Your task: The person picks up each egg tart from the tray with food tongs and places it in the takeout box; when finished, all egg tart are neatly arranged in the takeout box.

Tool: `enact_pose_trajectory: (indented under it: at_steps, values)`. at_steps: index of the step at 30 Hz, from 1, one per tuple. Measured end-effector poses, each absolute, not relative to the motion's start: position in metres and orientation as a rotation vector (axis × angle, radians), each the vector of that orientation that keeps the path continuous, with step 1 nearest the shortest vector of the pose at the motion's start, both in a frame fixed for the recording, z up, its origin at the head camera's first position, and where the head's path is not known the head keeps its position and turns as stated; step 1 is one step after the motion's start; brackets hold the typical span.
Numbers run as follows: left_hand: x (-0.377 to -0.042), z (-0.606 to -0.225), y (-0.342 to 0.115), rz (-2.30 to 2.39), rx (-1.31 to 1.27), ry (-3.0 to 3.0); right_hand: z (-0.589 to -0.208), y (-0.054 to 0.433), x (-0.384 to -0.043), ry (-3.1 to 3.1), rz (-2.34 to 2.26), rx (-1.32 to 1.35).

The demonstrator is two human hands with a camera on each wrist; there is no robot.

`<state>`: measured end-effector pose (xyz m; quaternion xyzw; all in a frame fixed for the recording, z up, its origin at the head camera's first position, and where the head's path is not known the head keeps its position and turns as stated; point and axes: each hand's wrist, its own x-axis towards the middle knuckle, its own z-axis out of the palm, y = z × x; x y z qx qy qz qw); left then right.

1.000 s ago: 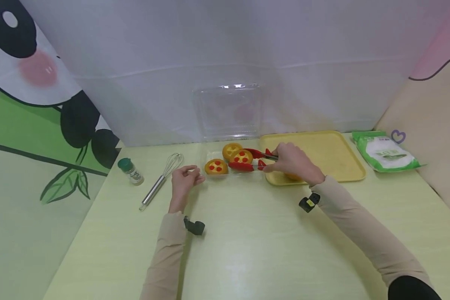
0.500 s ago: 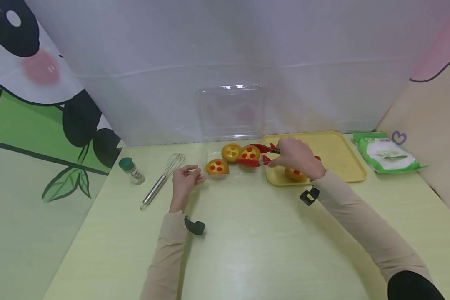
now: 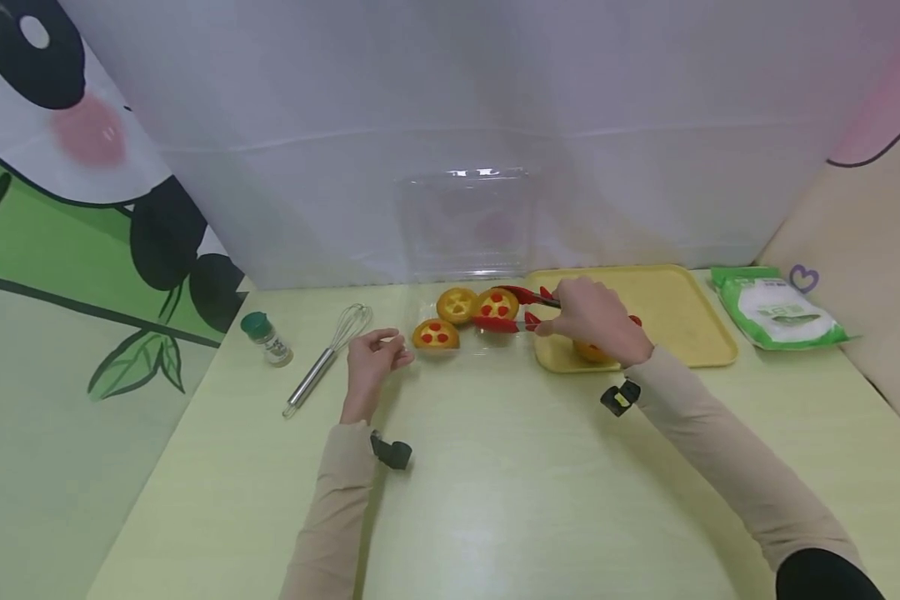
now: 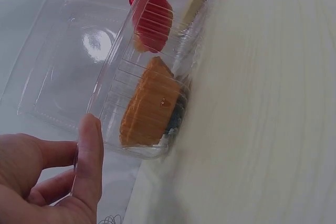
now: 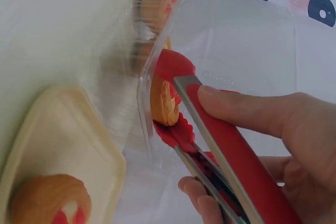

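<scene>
My left hand pinches the near left corner of a hinged clear plastic container, whose lid stands raised at the back. Inside lie a tart with red dots at the front left and a plainer yellow tart behind it. My right hand grips red-tipped metal tongs from the right. Between the tong tips is another red-dotted tart, within the container's right half. Whether it touches the container floor is hard to tell.
To the right is a yellow tray bearing a tart, partly hidden by my right hand. Beyond it lies a green and white packet. A whisk and a green-capped shaker bottle are on the left.
The tongs and their tart have shifted slightly right, away from the front-left tart. More of the tart on the tray shows. My left hand stays at the container's corner.
</scene>
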<state>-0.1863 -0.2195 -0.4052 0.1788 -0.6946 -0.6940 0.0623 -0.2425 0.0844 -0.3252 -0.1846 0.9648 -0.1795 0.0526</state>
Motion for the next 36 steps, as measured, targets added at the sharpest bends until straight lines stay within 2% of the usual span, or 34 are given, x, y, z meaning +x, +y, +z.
enact_pose_trajectory:
  at_steps: [16,26,36]
  values:
    - [-0.187,-0.405,-0.218,-2.089,0.533,-2.109,-0.332,0.073,-0.247,3.010,-0.437,-0.612]
    - [-0.185,-0.403,-0.219,-2.097,0.539,-2.091,-0.340,0.070,-0.243,3.133,-0.303,-0.770]
    - [-0.187,-0.402,-0.219,-2.101,0.576,-2.099,-0.352,0.088,-0.241,3.123,-0.539,-0.694]
